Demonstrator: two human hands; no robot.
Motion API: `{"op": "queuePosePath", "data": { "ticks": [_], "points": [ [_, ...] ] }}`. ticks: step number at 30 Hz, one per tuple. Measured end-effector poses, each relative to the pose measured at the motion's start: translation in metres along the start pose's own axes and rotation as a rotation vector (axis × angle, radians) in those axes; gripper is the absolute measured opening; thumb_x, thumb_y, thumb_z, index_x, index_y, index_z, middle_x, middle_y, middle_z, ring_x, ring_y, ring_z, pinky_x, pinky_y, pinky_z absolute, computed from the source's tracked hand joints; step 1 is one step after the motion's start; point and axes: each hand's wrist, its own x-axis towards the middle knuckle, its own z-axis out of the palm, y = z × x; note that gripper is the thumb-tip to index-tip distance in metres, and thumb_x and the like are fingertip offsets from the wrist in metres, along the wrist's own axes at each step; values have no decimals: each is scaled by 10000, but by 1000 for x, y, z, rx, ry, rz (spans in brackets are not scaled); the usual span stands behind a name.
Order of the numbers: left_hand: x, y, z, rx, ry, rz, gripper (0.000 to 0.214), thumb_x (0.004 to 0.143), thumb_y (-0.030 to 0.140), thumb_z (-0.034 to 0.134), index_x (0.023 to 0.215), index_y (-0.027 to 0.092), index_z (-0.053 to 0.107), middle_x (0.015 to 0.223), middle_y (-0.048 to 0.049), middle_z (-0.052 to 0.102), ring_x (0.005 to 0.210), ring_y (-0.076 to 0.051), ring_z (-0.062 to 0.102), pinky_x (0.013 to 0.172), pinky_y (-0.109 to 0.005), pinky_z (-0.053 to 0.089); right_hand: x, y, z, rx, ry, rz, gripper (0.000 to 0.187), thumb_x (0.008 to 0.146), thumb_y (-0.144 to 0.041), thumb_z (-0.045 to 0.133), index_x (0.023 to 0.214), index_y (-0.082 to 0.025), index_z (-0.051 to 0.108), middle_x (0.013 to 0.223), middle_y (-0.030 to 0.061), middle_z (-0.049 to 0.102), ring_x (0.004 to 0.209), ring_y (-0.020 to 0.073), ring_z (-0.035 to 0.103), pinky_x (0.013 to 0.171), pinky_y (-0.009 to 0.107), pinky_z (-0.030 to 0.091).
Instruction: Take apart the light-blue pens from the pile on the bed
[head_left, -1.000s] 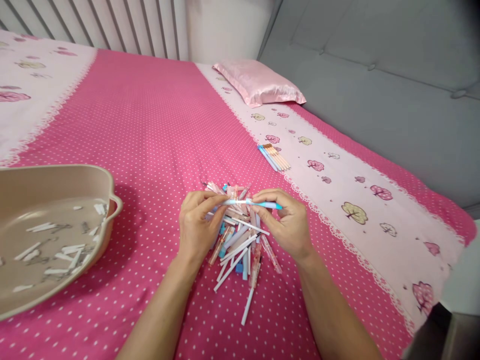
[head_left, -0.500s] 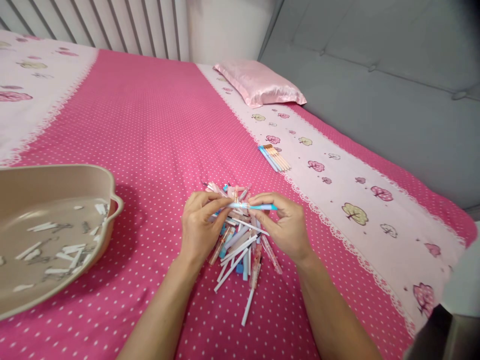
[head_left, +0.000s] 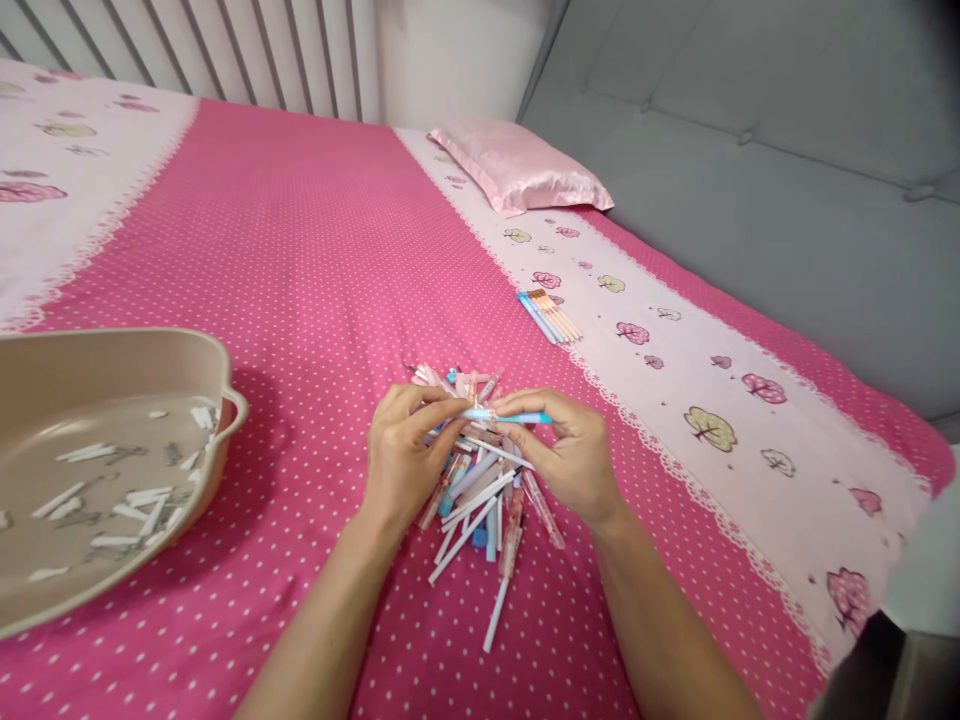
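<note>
Both my hands hold one slim blue pen point(head_left: 525, 417) level above a heap of pen parts. My left hand point(head_left: 409, 435) pinches its pale end between thumb and fingers. Around the brighter blue end, my right hand point(head_left: 566, 445) is closed, thumb below and fingers above. A clear section shows at the middle of the pen, between the fingertips. Underneath lies the heap, with white refill tubes point(head_left: 469, 545), clear pinkish barrels point(head_left: 544, 510) and blue and lilac pieces. My hands hide part of the heap.
At left stands a beige basin point(head_left: 225, 365) with small white pieces and metal bits inside. Several blue and peach pens point(head_left: 551, 318) lie side by side farther back. A pink pillow point(head_left: 525, 165) rests near the grey headboard point(head_left: 735, 200). Polka-dot bedding point(head_left: 300, 230) covers the bed.
My right fingers have shifted slightly left along the pen, closer to my left fingertips. The heap, basin and row of pens look the same.
</note>
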Motion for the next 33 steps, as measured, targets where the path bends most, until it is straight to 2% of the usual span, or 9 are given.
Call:
{"op": "queuePosePath", "data": {
  "ticks": [12, 18, 33],
  "points": [
    [1, 3, 0, -17, 2, 6, 115, 783, 187, 670, 888, 210, 711, 807, -34, 677, 778, -160, 590, 710, -309, 466, 0, -2, 1, -41, 2, -21, 98, 791, -142, 672, 864, -207, 673, 865, 14, 705, 835, 143, 657, 780, 281, 513],
    [2, 4, 0, -27, -3, 3, 117, 780, 185, 673, 888, 207, 714, 799, -35, 681, 760, -155, 589, 695, -303, 465, -1, -3, 0, -77, 6, 18, 114, 793, -188, 675, 904, -217, 667, 874, 14, 708, 822, 159, 659, 764, 305, 516],
    [3, 7, -1, -66, -5, 33, 101, 787, 190, 664, 874, 201, 713, 782, -41, 678, 760, -156, 587, 694, -297, 460, -3, -2, 0, -169, 6, 5, 120, 805, -186, 631, 919, -214, 658, 888, 12, 706, 826, 160, 660, 772, 311, 526]
  ]
}}
